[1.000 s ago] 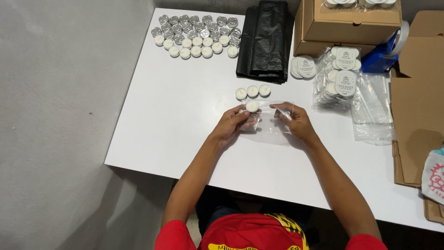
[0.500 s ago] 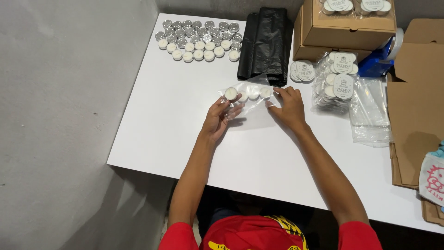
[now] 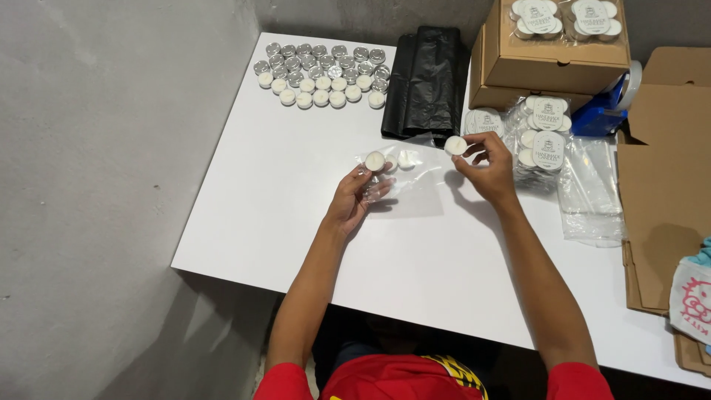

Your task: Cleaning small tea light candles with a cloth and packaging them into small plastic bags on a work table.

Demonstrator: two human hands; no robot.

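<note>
Left hand (image 3: 355, 200) gripping clear bag (image 3: 404, 174) (seemingly with tealights inside), right hand (image 3: 485, 167) pinching white tealight (image 3: 455, 145)

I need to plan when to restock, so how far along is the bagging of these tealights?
Done: sealed packs are stacked at the right, with more on the cardboard box. In hand: the left hand holds a clear bag with tealights inside, and the right hand pinches another tealight. Left: many loose tealights sit at the white table's far corner, and empty bags lie at the right.
</note>
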